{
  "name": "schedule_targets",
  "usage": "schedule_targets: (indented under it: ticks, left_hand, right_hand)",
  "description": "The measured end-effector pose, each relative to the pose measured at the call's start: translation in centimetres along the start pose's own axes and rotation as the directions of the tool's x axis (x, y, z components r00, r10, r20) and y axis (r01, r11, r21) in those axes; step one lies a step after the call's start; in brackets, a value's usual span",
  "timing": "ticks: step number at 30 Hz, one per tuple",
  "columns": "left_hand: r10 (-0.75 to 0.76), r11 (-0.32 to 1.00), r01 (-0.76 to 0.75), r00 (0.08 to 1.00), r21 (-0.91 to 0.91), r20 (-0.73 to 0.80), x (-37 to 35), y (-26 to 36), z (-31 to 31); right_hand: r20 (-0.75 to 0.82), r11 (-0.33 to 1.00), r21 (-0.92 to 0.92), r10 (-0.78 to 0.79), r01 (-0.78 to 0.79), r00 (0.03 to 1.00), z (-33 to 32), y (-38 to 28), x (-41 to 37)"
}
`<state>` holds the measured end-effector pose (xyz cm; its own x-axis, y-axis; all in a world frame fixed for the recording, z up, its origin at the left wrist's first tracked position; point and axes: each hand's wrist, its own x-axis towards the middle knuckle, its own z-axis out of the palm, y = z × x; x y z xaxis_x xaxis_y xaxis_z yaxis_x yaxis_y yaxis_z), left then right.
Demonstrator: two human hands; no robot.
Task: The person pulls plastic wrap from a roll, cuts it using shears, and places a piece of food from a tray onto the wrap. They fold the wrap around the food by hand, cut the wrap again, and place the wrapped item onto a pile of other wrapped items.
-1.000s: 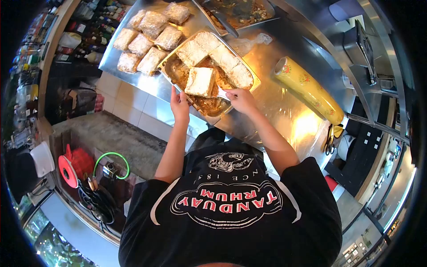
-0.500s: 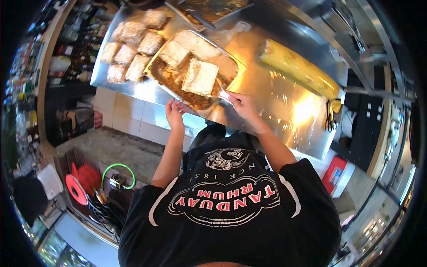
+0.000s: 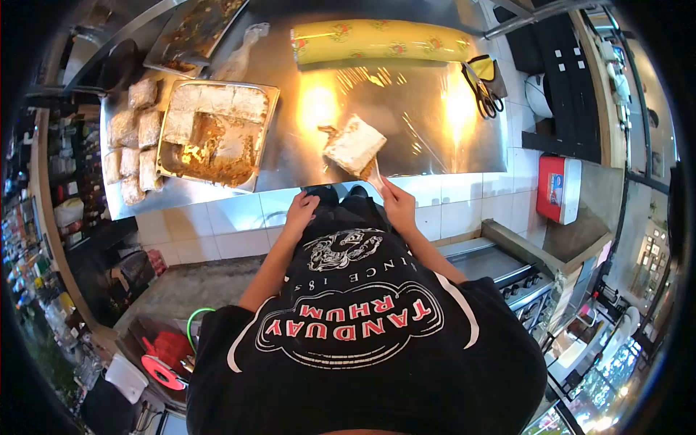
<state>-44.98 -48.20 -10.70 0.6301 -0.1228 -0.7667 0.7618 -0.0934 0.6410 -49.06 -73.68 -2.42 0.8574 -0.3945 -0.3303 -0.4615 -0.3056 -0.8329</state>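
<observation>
My right hand [image 3: 398, 200] grips the handle of a metal spatula [image 3: 374, 174] that carries a square white-topped slice [image 3: 354, 144] over a sheet of clear wrap [image 3: 435, 138] on the steel counter. My left hand [image 3: 301, 213] hovers at the counter's near edge with fingers loosely curled, holding nothing. To the left sits the metal baking tray [image 3: 264, 138] with several remaining slices and brown crumbs.
Several wrapped slices [image 3: 134, 145] lie left of the tray. A yellow flowered roll [image 3: 380, 42] lies along the back of the counter, with scissors [image 3: 484, 90] at its right end. Another tray [image 3: 192, 32] stands at the back left. A red box [image 3: 557, 188] sits at the right.
My right hand lifted a slice out of the tray on the spatula and carried it right, over the clear wrap. My left hand let go of the tray's edge.
</observation>
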Motion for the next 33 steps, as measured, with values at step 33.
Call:
schedule_targets:
  ticks: [33]
  left_hand:
    - [0.074, 0.857, -0.122, 0.991, -0.501, -0.114, -0.4, 1.1, 9.1]
  right_hand:
    - [0.223, 0.859, 0.286, 0.371, -0.425, 0.901, -4.2, 0.7, -2.8]
